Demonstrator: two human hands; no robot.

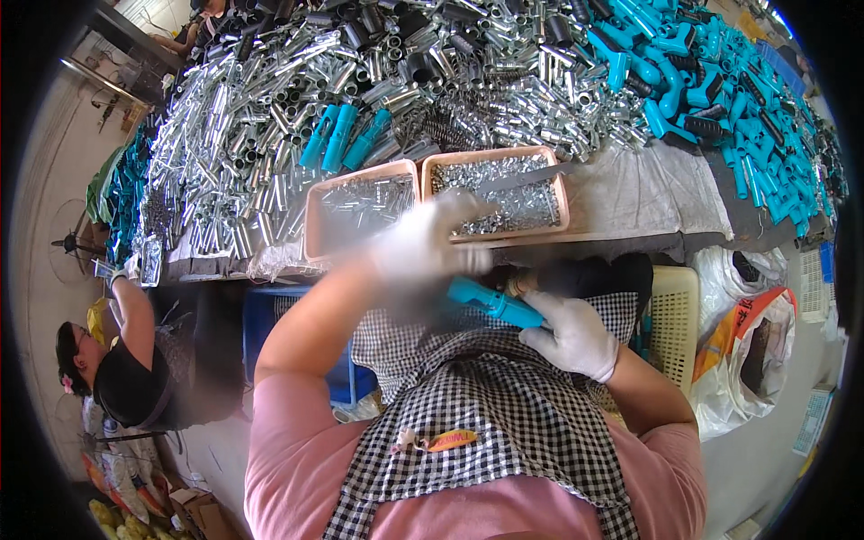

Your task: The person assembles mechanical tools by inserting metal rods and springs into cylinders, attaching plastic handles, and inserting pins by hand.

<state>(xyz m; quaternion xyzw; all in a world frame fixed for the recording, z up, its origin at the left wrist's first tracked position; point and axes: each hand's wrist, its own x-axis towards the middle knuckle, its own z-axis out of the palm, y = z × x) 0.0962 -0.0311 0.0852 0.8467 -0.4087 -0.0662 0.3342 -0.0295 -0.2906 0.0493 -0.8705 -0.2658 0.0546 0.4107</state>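
My right hand [576, 337], in a white glove, grips the end of a teal plastic tube-shaped housing [498, 304] above my lap. The housing slants, its other end pointing left toward the table edge. My left hand [427, 241], also gloved in white, is smeared by motion above the near edge of the table, so its fingers do not read clearly. It passes in front of two pinkish trays. Small metal pins lie in the left tray [312, 220]; small metal pieces fill the right tray [564, 202], with a flat metal strip [526, 177] lying across it.
Behind the trays rises a heap of metal tubes [297, 81] and springs. Teal housings [342, 137] lie on it, with more teal parts [747, 108] piled at right. A yellow basket [675, 324] and white sacks [747, 360] stand at right. Another person [135, 378] works at left.
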